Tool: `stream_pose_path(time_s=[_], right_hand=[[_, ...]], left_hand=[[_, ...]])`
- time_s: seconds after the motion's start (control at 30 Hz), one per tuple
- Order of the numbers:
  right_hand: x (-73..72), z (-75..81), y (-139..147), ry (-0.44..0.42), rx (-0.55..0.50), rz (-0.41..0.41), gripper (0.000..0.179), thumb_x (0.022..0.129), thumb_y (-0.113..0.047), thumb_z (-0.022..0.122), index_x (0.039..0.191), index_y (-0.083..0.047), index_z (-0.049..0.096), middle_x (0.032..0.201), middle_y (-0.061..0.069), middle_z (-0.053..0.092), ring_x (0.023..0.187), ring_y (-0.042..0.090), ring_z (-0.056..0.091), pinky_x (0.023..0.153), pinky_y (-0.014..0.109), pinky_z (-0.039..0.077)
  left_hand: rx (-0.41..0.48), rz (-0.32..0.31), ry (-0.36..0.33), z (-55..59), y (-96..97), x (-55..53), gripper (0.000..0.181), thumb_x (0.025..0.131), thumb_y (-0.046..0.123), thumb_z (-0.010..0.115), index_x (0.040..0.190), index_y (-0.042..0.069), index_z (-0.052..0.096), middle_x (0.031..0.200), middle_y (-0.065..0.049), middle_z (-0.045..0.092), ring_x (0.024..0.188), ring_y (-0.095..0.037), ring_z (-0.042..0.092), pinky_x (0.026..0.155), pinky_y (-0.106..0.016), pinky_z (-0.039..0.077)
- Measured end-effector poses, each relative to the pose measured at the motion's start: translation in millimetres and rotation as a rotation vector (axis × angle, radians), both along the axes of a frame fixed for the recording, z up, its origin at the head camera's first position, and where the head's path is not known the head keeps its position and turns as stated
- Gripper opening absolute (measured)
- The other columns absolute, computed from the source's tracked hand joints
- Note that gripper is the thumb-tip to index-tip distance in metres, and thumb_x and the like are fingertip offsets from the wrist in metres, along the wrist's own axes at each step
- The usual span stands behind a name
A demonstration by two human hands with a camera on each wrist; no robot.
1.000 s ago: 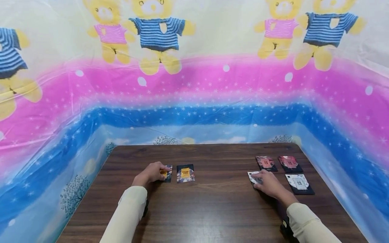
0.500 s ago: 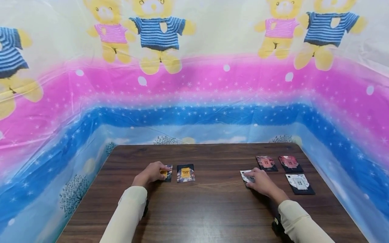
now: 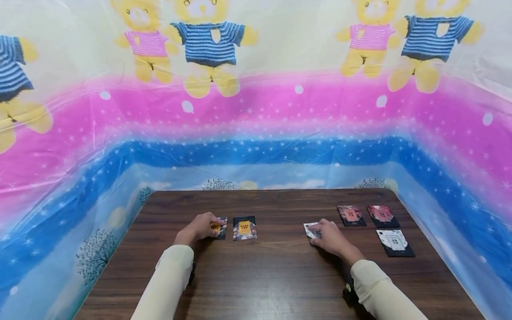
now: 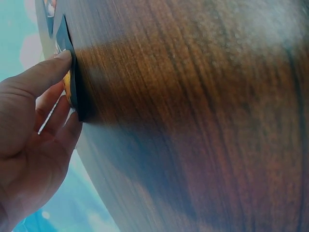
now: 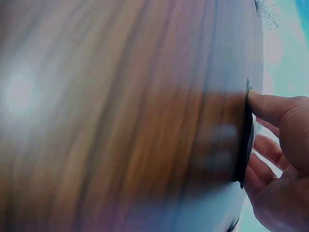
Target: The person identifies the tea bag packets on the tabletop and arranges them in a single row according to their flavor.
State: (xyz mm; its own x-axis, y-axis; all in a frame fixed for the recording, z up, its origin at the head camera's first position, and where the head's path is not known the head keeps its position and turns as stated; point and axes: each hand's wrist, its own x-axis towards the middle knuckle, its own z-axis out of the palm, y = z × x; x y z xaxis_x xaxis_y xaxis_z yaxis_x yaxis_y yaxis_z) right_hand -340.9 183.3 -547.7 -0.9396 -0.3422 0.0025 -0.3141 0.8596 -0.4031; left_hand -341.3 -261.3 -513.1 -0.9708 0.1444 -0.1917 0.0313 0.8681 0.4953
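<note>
My left hand holds a small flat packet with a yellow label at the left of the table, covering part of it. In the left wrist view the thumb lies on the dark edge of this packet, with the fingers at its other end. Right of it lies a matching yellow-labelled packet. Right of the table's middle, my right hand grips a white and black packet. The right wrist view has thumb and fingers at opposite ends of its dark side, close over the wood.
Two red packets lie side by side at the back right of the brown wooden table. In front of them lies another white and black packet. A cloth printed with bears hangs around the table's back and sides.
My right hand has moved left with the white and black packet, away from the other white one. The left hand and its yellow-labelled packet have stayed in place.
</note>
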Motion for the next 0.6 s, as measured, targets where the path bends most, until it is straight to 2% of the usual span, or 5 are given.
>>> stream_pose_path(time_s=[0.33,0.6], right_hand=[[-2.7,1.7,-41.8,0.025,0.034,-0.026,0.045,0.089,-0.025,0.080,0.132,-0.017,0.070,0.116,0.011,0.063,0.100,0.028,0.056,0.086,0.043,0.049],[-4.4,2.7,-68.4,0.066,0.013,0.012,0.042,0.089,-0.023,0.080,0.129,-0.016,0.072,0.114,0.011,0.064,0.100,0.030,0.057,0.085,0.042,0.047]], left_hand=[[0.000,0.001,-0.003,-0.3,-0.4,0.6,0.039,0.090,0.004,0.076,0.126,0.020,0.075,0.134,-0.013,0.060,0.125,-0.034,0.055,0.110,-0.055,0.044],[-0.015,-0.022,0.014,0.0,-1.2,2.3,0.040,0.090,0.005,0.076,0.127,0.020,0.074,0.132,-0.013,0.061,0.124,-0.034,0.056,0.108,-0.055,0.047]])
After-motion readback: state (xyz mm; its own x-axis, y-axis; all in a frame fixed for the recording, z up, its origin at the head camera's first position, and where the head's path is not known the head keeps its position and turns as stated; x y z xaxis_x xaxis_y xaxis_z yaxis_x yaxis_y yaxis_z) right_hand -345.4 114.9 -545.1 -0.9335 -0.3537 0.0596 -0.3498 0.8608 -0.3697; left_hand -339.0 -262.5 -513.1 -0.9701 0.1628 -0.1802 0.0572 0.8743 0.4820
